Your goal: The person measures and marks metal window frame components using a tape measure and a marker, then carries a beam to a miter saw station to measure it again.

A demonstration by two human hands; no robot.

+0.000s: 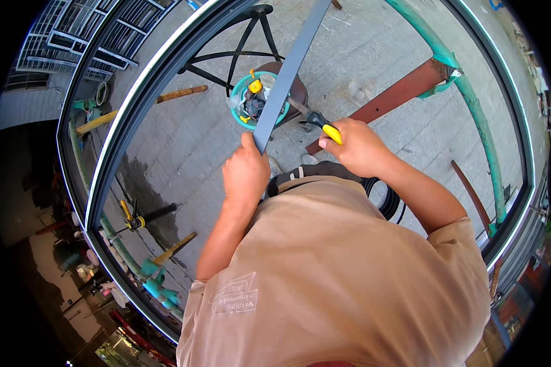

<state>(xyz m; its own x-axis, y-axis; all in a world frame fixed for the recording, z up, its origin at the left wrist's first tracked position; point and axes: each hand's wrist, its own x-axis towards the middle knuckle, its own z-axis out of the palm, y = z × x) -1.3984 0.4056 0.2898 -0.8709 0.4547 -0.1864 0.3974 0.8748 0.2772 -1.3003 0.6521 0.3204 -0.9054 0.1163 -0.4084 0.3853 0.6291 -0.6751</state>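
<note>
Over a paved floor (343, 55), a flat grey strip (291, 74) and a hand tool (319, 122)

The strip is long, narrow and straight-edged, its broad face an even blue-grey with a dull sheen. It slants up and to the right from the left hand (246, 172) and runs out of view at the top. That hand grips the strip's near end, the thumb lying along it and the fingers curled in. The right hand (358, 147) has its fingers closed round the tool's handle, black toward the blade and bright yellow toward the palm. The narrow blade points at the strip's right edge; whether the two touch cannot be told.

Beyond the strip, and partly covered by it, a teal basin (233, 104) of small black and yellow items sits on a black-framed chair (234, 55). A dark metal frame (154, 73) with a bright silver edge surrounds the work, a green-wrapped pipe (472, 110) along its right side. From that pipe a reddish-brown bar (404, 92) runs down behind the right hand.
</note>
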